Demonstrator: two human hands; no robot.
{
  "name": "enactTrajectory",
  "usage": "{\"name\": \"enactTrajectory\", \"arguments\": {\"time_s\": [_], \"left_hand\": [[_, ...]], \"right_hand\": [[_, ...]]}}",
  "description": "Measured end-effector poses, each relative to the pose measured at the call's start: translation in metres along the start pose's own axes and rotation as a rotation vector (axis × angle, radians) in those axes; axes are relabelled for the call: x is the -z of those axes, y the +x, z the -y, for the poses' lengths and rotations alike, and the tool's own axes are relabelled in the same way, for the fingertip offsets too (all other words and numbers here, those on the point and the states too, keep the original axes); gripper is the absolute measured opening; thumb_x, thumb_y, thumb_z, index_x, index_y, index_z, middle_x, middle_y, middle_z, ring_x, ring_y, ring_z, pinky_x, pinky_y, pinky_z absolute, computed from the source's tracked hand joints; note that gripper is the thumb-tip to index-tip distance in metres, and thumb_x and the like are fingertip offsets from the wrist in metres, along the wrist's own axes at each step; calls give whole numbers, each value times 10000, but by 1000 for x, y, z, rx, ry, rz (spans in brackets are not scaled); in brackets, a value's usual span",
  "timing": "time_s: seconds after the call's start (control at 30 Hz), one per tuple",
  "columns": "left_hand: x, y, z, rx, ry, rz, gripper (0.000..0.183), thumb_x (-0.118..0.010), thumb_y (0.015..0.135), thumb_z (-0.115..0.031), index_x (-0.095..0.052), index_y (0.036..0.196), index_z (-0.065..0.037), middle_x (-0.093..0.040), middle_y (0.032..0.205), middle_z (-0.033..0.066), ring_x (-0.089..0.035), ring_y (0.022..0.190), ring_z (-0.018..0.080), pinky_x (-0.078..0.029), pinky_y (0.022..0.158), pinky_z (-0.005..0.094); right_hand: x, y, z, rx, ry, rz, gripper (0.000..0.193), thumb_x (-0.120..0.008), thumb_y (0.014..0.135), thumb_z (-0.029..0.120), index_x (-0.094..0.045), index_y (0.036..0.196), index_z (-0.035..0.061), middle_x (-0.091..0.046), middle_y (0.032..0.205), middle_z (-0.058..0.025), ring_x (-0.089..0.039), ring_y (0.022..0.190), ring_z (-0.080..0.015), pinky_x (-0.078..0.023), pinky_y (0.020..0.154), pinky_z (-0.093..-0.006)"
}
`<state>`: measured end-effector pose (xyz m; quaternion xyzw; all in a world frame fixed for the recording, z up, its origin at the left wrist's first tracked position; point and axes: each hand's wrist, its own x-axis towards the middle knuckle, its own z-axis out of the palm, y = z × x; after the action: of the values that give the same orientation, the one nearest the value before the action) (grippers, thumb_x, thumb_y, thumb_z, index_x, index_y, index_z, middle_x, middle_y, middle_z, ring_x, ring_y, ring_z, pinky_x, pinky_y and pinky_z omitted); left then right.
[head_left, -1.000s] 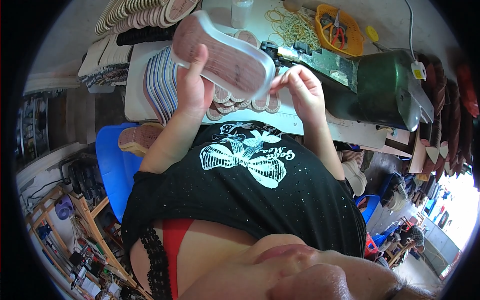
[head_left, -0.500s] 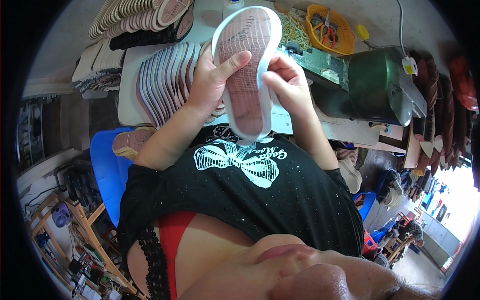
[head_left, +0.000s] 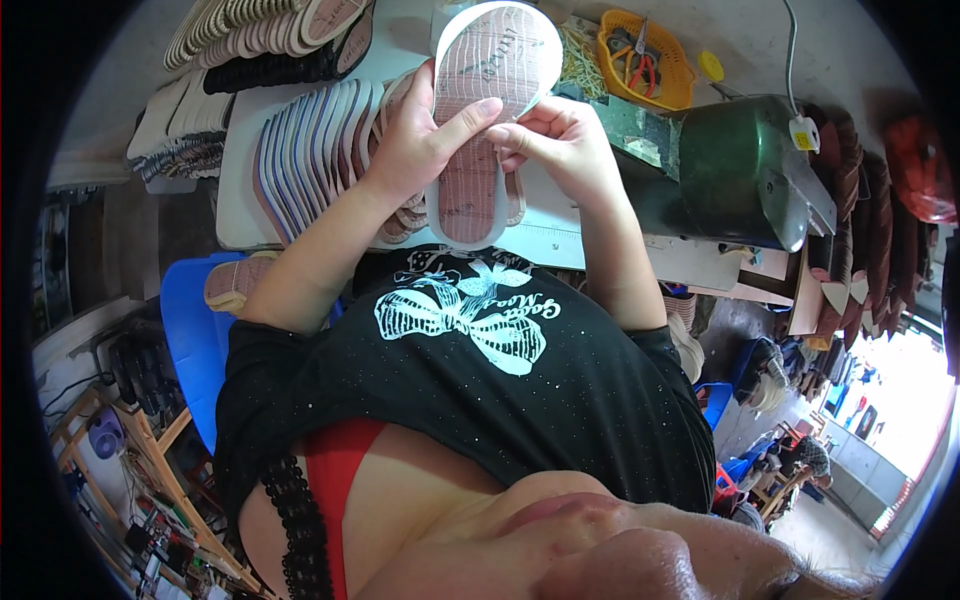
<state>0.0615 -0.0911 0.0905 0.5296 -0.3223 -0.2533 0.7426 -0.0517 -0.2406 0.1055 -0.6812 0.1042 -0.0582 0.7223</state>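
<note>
Above the front of my body I hold an insole (head_left: pixel 466 192) upright, with a pinkish-brown striped face and a wide white rim. My left hand (head_left: pixel 415 145) is closed around its left edge, the thumb lying across the face and the fingers mostly hidden behind. At the right edge near the narrow waist, my right hand (head_left: pixel 565 148) pinches the rim between thumb and bent fingers. Close to my left hand, a fanned row of insoles (head_left: pixel 312 150) stands on the white table (head_left: pixel 238 205). More insole ends show partly behind the held one.
Piled insoles (head_left: pixel 270 45) lie at the far left. Beyond my right hand stands a dark green machine (head_left: pixel 740 170). A yellow basket (head_left: pixel 683 88) holds pliers and other tools. A blue container (head_left: pixel 190 340) stands by my left arm, a striped insole (head_left: pixel 240 280) at its top.
The insole has tipped and shifted slightly, its lower end now higher and further left. My right thumb has moved inward from the edge onto the face, close to my left thumb.
</note>
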Motion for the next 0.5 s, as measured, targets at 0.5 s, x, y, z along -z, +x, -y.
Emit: {"name": "enactTrajectory", "arguments": {"time_s": [0.5], "left_hand": [[9, 6, 5, 178, -216, 215, 669, -744, 841, -216, -395, 1338, 65, -596, 1193, 136, -580, 1090, 159, -445, 976, 297]], "right_hand": [[3, -7, -3, 36, 248, 172, 214, -590, 956, 104, -630, 1018, -96, -692, 897, -168, -706, 792, -215, -600, 712, -327]]}}
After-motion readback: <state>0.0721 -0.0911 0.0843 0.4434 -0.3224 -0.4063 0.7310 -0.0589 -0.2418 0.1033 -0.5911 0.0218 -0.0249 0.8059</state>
